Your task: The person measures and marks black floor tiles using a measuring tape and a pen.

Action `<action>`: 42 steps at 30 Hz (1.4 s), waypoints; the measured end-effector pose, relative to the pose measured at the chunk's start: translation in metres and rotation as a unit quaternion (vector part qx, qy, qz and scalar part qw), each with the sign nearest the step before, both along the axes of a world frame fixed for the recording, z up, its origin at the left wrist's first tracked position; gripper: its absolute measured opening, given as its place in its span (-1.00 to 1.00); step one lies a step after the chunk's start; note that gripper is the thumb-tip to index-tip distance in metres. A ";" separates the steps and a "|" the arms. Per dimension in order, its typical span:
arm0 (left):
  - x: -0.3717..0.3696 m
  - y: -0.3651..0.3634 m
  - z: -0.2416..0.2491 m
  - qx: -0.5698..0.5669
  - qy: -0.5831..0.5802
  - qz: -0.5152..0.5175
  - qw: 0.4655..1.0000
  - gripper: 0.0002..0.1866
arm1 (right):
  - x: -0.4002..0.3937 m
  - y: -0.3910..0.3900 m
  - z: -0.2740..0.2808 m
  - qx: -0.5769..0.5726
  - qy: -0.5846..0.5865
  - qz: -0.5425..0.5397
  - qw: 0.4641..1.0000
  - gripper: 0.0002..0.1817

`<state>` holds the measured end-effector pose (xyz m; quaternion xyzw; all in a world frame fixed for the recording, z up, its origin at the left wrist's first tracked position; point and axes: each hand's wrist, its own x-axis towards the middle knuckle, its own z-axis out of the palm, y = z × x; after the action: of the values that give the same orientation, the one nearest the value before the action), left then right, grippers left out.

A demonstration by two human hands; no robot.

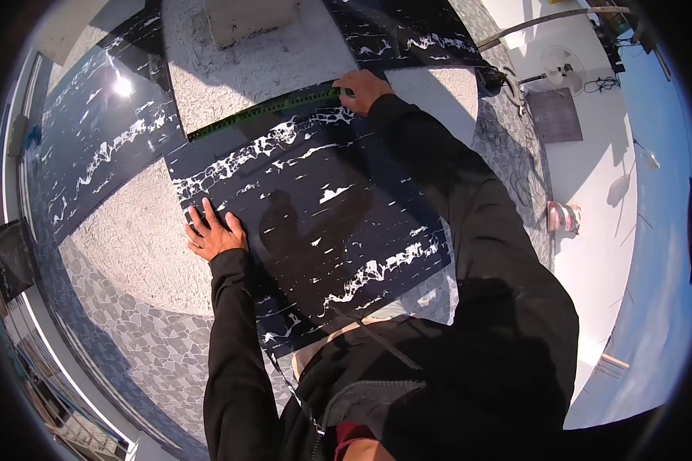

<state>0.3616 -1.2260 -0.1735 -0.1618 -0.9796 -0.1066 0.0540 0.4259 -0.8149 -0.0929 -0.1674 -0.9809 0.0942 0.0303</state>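
Note:
A large glossy black tile with white marble veins (315, 230) lies in front of me. My left hand (217, 234) rests on its left edge, palm down with fingers spread, holding nothing. Along the tile's far edge runs a green tape measure (265, 110) with dark markings, its blade stretched left to right. At the far right corner, my right hand (364, 91) is closed around the right end of the tape measure. The fingers partly hide that end.
Similar black tiles lie at the far left (108, 131) and far right (407, 31). Rough whitish slabs (146, 238) show between them. A pale block (250, 19) stands beyond the tape. On the right are a white fan (560, 65), a bucket (563, 218) and a white wall.

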 end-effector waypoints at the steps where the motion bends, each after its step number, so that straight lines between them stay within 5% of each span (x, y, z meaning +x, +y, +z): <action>1: 0.000 0.000 -0.003 -0.005 0.001 -0.002 1.000 -0.37 | 0.022 0.033 -0.001 0.004 -0.004 -0.025 1.000 -0.62; 8: -0.002 0.001 -0.016 -0.021 0.028 -0.031 0.999 -0.46 | 0.156 0.252 -0.033 0.086 -0.026 -0.141 0.986 -0.62; 14: -0.002 0.002 -0.022 -0.036 0.025 -0.067 0.997 -0.49 | 0.189 0.317 -0.045 0.093 -0.029 -0.099 0.990 -0.65; 19: 0.004 0.009 -0.022 -0.156 -0.031 0.044 0.986 -0.50 | 0.194 0.352 -0.053 0.141 -0.007 -0.052 0.989 -0.65; 32: -0.001 0.003 -0.029 -0.088 0.004 -0.004 0.996 -0.51 | 0.166 0.332 -0.026 0.166 -0.056 -0.063 0.983 -0.65; 34: -0.001 0.002 -0.030 -0.096 0.000 0.001 0.995 -0.51 | 0.164 0.318 0.000 0.040 -0.051 -0.104 0.992 -0.62; 38: 0.001 0.005 -0.026 -0.095 0.017 -0.018 0.995 -0.51 | 0.155 0.305 0.016 0.000 -0.078 -0.118 0.990 -0.74; 42: -0.001 0.005 -0.025 -0.095 0.019 -0.022 0.995 -0.51 | 0.158 0.308 0.009 -0.004 0.035 -0.074 0.997 -0.79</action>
<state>0.3608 -1.2209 -0.1986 -0.1900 -0.9802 -0.0116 0.0551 0.5843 -0.5068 -0.0843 -0.2360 -0.9638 0.1013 0.0712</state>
